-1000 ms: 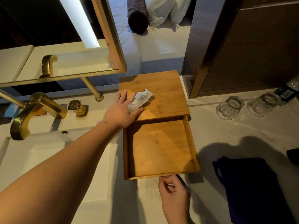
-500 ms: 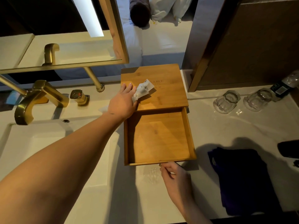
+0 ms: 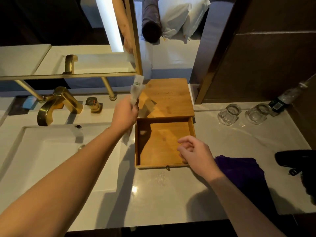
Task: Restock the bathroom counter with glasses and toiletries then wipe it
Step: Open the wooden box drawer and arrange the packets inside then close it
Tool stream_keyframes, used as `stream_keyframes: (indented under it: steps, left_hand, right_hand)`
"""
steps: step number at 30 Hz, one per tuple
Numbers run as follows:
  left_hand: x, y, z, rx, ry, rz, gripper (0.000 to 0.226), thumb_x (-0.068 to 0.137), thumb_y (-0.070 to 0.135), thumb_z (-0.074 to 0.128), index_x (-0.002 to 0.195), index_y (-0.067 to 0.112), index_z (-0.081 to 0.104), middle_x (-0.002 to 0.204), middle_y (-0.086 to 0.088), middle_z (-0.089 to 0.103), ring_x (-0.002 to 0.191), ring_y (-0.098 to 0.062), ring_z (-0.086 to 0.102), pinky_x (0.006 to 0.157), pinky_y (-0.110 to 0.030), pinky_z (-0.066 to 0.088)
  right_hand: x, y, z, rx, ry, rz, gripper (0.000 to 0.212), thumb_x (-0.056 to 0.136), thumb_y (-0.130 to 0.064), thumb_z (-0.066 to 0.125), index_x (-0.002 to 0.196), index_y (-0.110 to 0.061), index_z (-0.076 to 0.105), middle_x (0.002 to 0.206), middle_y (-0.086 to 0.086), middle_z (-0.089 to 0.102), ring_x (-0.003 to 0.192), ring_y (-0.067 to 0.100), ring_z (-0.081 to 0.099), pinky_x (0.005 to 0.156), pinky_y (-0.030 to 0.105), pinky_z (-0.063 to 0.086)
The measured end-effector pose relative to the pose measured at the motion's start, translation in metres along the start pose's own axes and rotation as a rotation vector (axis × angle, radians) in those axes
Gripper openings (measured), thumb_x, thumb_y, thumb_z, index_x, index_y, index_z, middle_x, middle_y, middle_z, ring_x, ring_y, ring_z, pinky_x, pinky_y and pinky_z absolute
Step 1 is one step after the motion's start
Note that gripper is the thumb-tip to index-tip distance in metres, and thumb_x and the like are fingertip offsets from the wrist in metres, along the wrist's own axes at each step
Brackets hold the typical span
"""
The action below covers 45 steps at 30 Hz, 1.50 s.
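head view: a second ago your left hand (image 3: 125, 115) pressed the sachet (image 3: 136, 90) flat on the box lid (image 3: 168, 98); now it has lifted it clear, fingers pinched round its lower end, the packet blurred and upright above the lid's left edge. your right hand (image 3: 196, 153) has left the drawer's (image 3: 164, 142) front knob and hovers over the drawer's right side, fingers loosely curled, holding nothing. that suggests the drawer is out far enough and the sachet is meant to go in next. the drawer looks bare, just below and right of the sachet. two glasses (image 3: 229, 114) sit upturned on the counter (image 3: 171, 194) at right, and the cloth (image 3: 242, 170) lies beside your right wrist, so wiping is not yet begun.
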<state>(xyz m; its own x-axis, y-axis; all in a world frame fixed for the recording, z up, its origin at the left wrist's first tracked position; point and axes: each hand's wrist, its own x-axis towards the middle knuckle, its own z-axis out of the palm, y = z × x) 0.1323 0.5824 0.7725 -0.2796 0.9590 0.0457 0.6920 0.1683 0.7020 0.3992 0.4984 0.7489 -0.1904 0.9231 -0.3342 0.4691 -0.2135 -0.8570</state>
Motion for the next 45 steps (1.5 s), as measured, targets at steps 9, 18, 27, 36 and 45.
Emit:
stream_keyframes:
  steps: [9, 18, 27, 36, 45]
  left_hand:
    - [-0.131, 0.034, -0.005, -0.808, -0.202, -0.477, 0.026, 0.099, 0.021, 0.058, 0.097, 0.006, 0.079, 0.088, -0.016, 0.08, 0.086, -0.031, 0.078, 0.074, -0.042, 0.063]
    - [-0.169, 0.019, 0.013, -1.042, -0.285, -0.685, 0.021, 0.1, 0.018, 0.061, 0.109, 0.012, 0.078, 0.101, -0.018, 0.08, 0.093, -0.032, 0.078, 0.071, -0.039, 0.063]
    - [-0.175, 0.003, 0.015, -1.041, -0.258, -0.775, 0.022, 0.1, 0.012, 0.058, 0.114, 0.006, 0.074, 0.101, -0.016, 0.081, 0.094, -0.029, 0.078, 0.082, -0.042, 0.064]
    - [-0.171, -0.034, -0.022, -0.905, -0.109, -0.748, 0.019, 0.101, 0.019, 0.06, 0.106, 0.01, 0.076, 0.093, -0.014, 0.081, 0.087, -0.022, 0.079, 0.069, -0.031, 0.061]
    - [-0.169, -0.05, -0.027, -1.067, -0.044, -0.825, 0.013, 0.098, 0.015, 0.064, 0.107, 0.011, 0.072, 0.098, -0.011, 0.082, 0.088, -0.022, 0.08, 0.056, -0.03, 0.062]
  right_hand:
    - [-0.008, -0.051, 0.046, 0.017, -0.095, -0.105, 0.029, 0.08, -0.049, 0.076, 0.106, -0.037, 0.071, 0.092, -0.015, 0.073, 0.085, -0.004, 0.069, 0.073, 0.017, 0.059]
    - [-0.024, -0.032, 0.064, 0.039, -0.098, -0.003, 0.005, 0.083, -0.032, 0.077, 0.085, -0.028, 0.075, 0.088, -0.009, 0.073, 0.084, 0.006, 0.07, 0.081, 0.031, 0.062]
    - [-0.023, -0.022, 0.049, -0.113, -0.161, -0.007, 0.011, 0.089, -0.029, 0.068, 0.092, -0.029, 0.078, 0.085, -0.01, 0.077, 0.076, 0.003, 0.072, 0.074, 0.035, 0.063]
    - [0.052, -0.043, 0.02, -0.561, -0.155, -0.195, 0.016, 0.1, -0.04, 0.052, 0.105, -0.043, 0.068, 0.083, -0.009, 0.066, 0.075, 0.01, 0.065, 0.068, 0.037, 0.063]
    - [0.1, -0.029, 0.062, -1.034, 0.021, -0.51, 0.022, 0.099, -0.027, 0.056, 0.118, -0.025, 0.068, 0.105, -0.002, 0.057, 0.097, 0.015, 0.051, 0.083, 0.03, 0.048]
